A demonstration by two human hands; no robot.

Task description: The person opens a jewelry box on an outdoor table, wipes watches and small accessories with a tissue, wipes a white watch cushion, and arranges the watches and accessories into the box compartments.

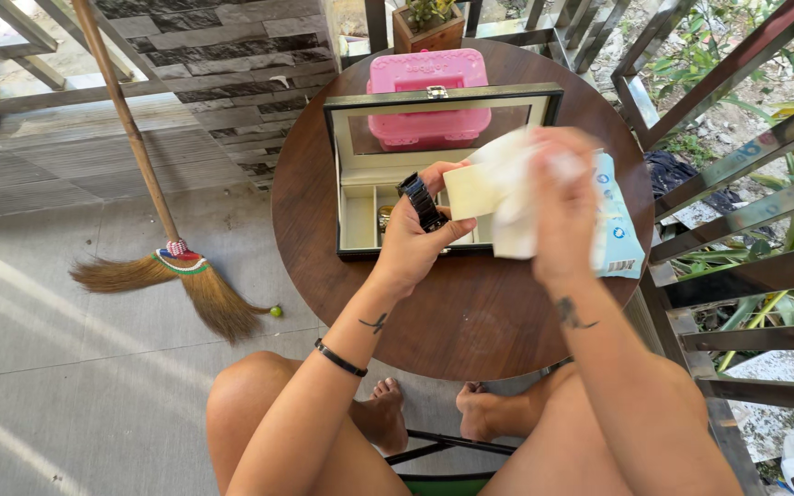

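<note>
My left hand (411, 241) grips a black wristwatch (423, 202) on a cream cushion (469, 189), held over an open black watch box (353, 156) with cream compartments. My right hand (561, 197) pinches a white wipe (507, 197) against the cushion and watch. The box stands on a round dark wooden table (470, 317). Another watch shows faintly inside a box compartment behind my left hand.
A pink plastic case (429, 96) sits behind the box's glass lid. A blue-and-white wipes packet (619, 234) lies at the table's right. A straw broom (186, 266) leans at left, metal railing (746, 211) at right, a planter (426, 26) beyond the table.
</note>
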